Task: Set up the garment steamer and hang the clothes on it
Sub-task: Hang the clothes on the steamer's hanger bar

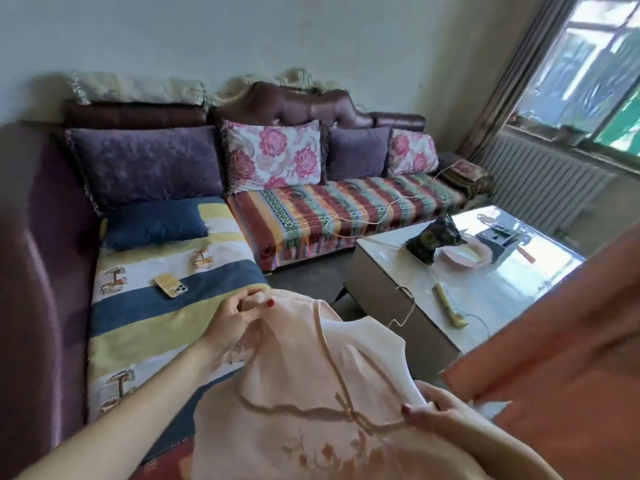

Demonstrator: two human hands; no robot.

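Sofa point(52, 271): it runs along the far and left side of the room.
Phone point(171, 285): it lies on the striped blanket point(138, 327), on the left.
Your left hand point(235, 315): it pinches one shoulder of the pink dress point(311, 393).
Pink dress: you hold it up near you, in the middle.
Hanger point(403, 311): its wire hook pokes out past the collar.
Your right hand point(436, 408): it pinches the other shoulder.
Table point(398, 271): it is white, on the right, with a power strip point(448, 304) on it.
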